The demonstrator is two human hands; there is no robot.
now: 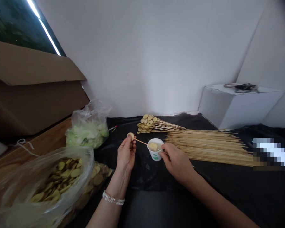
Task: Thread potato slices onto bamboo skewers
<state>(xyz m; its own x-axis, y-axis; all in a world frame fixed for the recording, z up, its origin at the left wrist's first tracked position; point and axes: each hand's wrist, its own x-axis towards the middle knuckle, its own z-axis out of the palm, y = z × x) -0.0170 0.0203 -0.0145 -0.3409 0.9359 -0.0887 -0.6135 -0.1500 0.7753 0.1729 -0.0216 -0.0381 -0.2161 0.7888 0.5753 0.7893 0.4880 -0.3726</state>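
Observation:
My left hand pinches a round pale slice between thumb and fingers. A thin wooden skewer runs from that slice across the mouth of a white paper cup with green print. On the cup's other side, my right hand is closed on the skewer's far part, its fingertips at the rim. Something pale yellow shows inside the cup; I cannot make out what it is. Behind the cup lies a pile of skewers with round slices on their ends.
Many bare skewers lie side by side on the black cover. An open plastic bag of round slices sits at left, before a bag of pale green pieces. A cardboard box and a white box flank the area.

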